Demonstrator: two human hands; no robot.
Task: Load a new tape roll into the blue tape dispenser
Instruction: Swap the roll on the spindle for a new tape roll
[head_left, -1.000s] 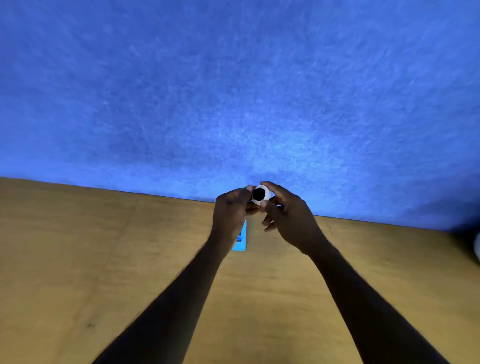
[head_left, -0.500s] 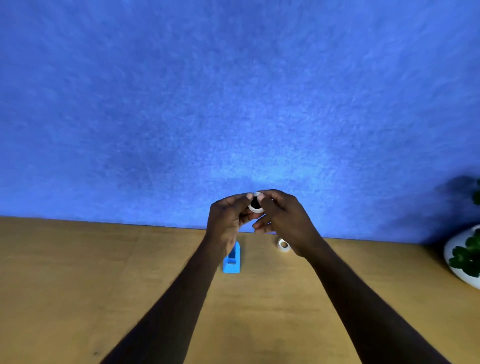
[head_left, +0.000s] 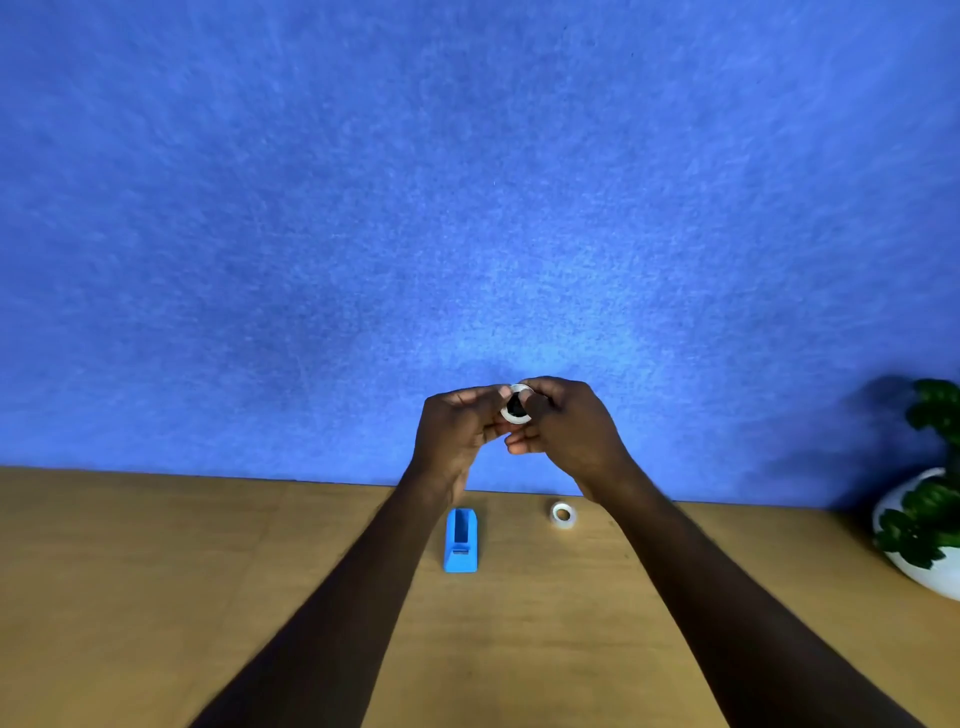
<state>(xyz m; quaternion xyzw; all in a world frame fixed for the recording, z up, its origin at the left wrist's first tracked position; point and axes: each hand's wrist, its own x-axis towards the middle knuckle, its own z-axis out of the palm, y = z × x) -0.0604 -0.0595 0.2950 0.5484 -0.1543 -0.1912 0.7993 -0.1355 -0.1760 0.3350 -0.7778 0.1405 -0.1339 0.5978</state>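
Observation:
Both hands are raised above the table in front of the blue wall, holding a small white tape roll with a black core in its hole. My left hand pinches the roll from the left and my right hand from the right and top. The blue tape dispenser stands on the wooden table below my left wrist, its roll slot holding nothing. A second white tape roll lies flat on the table to the dispenser's right, near the wall.
A wooden table meets a blue felt wall. A white pot with a green plant stands at the right edge of the table.
The view has tilted so that more of the table shows: the whole dispenser, the second roll and the plant pot came into sight. Both hands keep their hold on the roll.

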